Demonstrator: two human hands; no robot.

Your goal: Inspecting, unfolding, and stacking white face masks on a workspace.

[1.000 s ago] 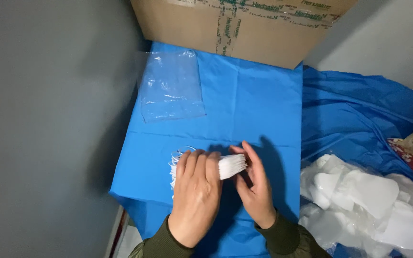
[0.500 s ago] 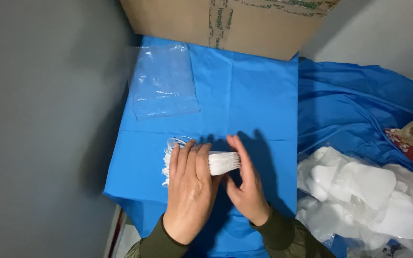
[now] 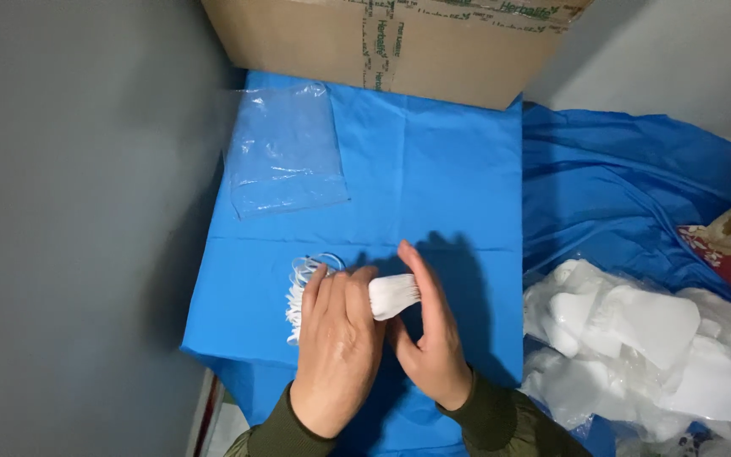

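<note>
My left hand (image 3: 337, 347) lies over a stack of folded white face masks (image 3: 393, 294) with thin white ear loops (image 3: 303, 288) sticking out at its left end. My right hand (image 3: 430, 338) presses flat against the stack's right end, fingers straight. Both hands squeeze the stack together on a blue cloth (image 3: 416, 178) covering a small table. Most of the stack is hidden under my left hand.
A clear empty plastic bag (image 3: 285, 152) lies flat at the cloth's far left. A cardboard box (image 3: 391, 42) stands at the back edge. To the right, a pile of white masks in clear plastic (image 3: 636, 338) rests on rumpled blue fabric (image 3: 619, 186). A grey wall is at left.
Both hands and the stack stay in about the same spot on the cloth. My right hand has straightened its fingers against the stack's end.
</note>
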